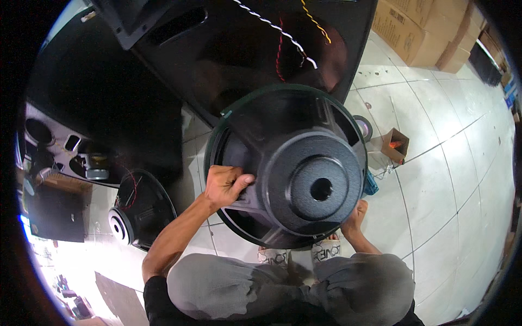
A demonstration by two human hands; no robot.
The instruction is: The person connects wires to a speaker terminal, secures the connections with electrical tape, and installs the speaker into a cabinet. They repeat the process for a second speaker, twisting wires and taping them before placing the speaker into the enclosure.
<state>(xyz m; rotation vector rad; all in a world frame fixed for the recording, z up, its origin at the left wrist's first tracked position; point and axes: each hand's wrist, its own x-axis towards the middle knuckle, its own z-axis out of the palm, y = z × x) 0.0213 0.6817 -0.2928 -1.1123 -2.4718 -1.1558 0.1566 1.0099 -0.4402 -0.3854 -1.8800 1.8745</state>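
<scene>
- A smaller black speaker (pixel 145 196) with a pale round back sits toward the left side of the tiled floor (pixel 429 217), well apart from both hands.
- The left hand (pixel 224 186) is curled tight around the frame near the big speaker's left edge, with its thumb sticking out.
- A big black cabinet (pixel 217 70) is at the far side, with twisted white wire (pixel 272 27), red wire (pixel 280 51) and yellow wire (pixel 318 22) on it.
- The big speaker (pixel 286 166) is likely very heavy, mostly in its fat round back part. The frame looks hard and stiff, and the smooth back may slip. The cone on the other side is hidden, but it is likely easy to poke through. Good places to hold are the frame arms and the rim, one hand on each side.
- It is between the two hands, in front of the knees, back part up. I cannot tell if its rim touches the floor.
- The right hand (pixel 354 218) is at the lower right rim. Some fingers are hidden, so I cannot tell how closed it is.
- Past the speaker's right edge are a tape roll (pixel 363 128), a blue tool (pixel 372 185) and a little open box (pixel 390 142).
</scene>
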